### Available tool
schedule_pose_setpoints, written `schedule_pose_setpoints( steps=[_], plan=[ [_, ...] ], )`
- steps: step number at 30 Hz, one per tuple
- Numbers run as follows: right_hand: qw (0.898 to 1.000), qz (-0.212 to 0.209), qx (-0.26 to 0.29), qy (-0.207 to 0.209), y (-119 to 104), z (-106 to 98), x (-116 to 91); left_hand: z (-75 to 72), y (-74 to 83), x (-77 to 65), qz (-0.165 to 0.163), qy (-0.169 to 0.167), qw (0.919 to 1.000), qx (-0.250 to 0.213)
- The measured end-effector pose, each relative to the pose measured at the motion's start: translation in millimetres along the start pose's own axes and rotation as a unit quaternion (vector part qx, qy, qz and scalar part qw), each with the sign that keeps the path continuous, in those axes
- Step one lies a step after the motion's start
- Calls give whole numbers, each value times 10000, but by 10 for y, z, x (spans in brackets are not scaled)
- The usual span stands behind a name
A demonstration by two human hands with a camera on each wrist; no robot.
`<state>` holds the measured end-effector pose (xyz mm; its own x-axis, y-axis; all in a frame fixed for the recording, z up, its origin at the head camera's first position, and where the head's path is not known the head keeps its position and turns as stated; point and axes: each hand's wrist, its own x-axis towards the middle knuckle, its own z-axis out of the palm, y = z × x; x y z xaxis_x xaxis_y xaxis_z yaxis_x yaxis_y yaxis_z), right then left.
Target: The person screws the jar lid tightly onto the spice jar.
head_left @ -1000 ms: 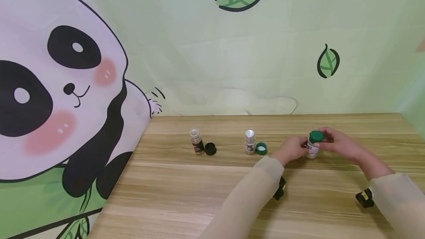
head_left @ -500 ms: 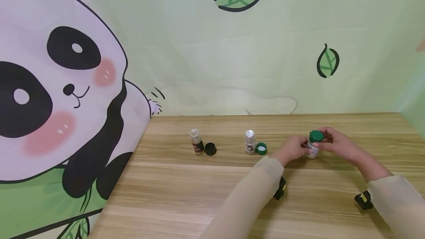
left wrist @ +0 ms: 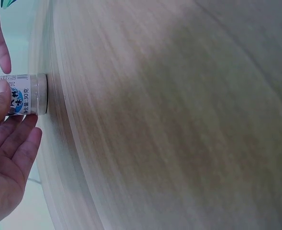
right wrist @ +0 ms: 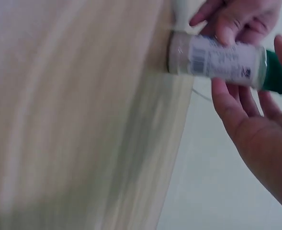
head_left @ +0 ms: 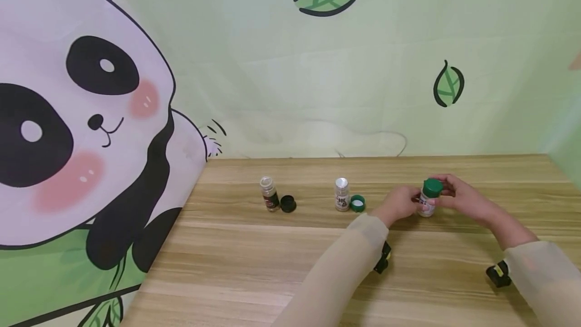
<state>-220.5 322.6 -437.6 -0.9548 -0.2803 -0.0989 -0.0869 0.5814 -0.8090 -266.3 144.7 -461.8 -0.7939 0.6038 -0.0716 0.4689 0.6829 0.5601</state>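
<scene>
A small seasoning bottle [head_left: 426,208] with a white label and a green cap [head_left: 432,186] stands upright on the table at the right. My left hand [head_left: 400,202] grips its body from the left, thumb across the label in the left wrist view. From the right, my right hand [head_left: 464,197] has its thumb and fingers around the green cap and upper bottle. The right wrist view shows the bottle [right wrist: 219,58] with the right thumb beside the cap; part of that hand is cut off by the frame edge.
An uncapped bottle with a dark label [head_left: 271,198] stands at the left beside a black cap [head_left: 288,204]. Mid-table, another uncapped bottle [head_left: 342,199] stands beside an upturned green cap [head_left: 357,203]. Behind the wooden table [head_left: 254,266] hangs a panda-print cloth [head_left: 272,64].
The right hand's thumb and fingers have shifted slightly about the cap. The left hand and the bottle have stayed in place.
</scene>
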Motion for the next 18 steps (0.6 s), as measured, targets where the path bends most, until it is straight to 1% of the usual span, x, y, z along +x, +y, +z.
schedule_pose_setpoints(
  steps=[2,5,9,13,18],
  plan=[
    [9996,-47,96,-274,24,-44,11,6,-6,1,-9,3,10000,-58],
    [9973,-9,253,-685,52,-132,41,2,-6,-2,-47,17,9999,-98],
    [9934,143,477,-1032,59,-229,73,-9,5,-8,-81,25,10000,-11],
    [9910,221,604,-1176,45,-268,87,-12,17,-16,-98,-3,10000,6],
    [9911,174,525,-1210,32,-274,88,7,8,-2,-23,1,10000,9]
  ],
)
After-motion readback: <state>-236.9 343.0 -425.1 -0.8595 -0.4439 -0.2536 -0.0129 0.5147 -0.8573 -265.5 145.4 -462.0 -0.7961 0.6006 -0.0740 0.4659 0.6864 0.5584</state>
